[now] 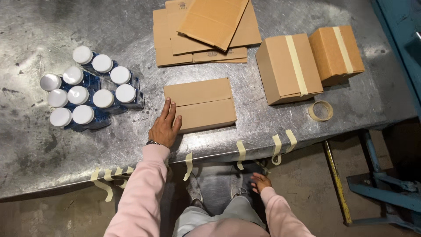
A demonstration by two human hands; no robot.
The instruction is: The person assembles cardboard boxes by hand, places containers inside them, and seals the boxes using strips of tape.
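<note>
Pink sleeves, light trousers, perhaps a beaded wristband.

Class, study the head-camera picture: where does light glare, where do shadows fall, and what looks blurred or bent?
Head view: glare whitens the metal table at the upper left; soft shadow lies under the table edge; the right hand is slightly motion-blurred; the left hand on the closed cardboard box is sharp; wide-angle lens bows the table's front edge.

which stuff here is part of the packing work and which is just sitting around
In use: left hand against the untaped box; tape strips on the table edge; right hand below them.

Lying about: white-capped bottles, flat cardboard stack, two taped boxes, tape roll.
</note>
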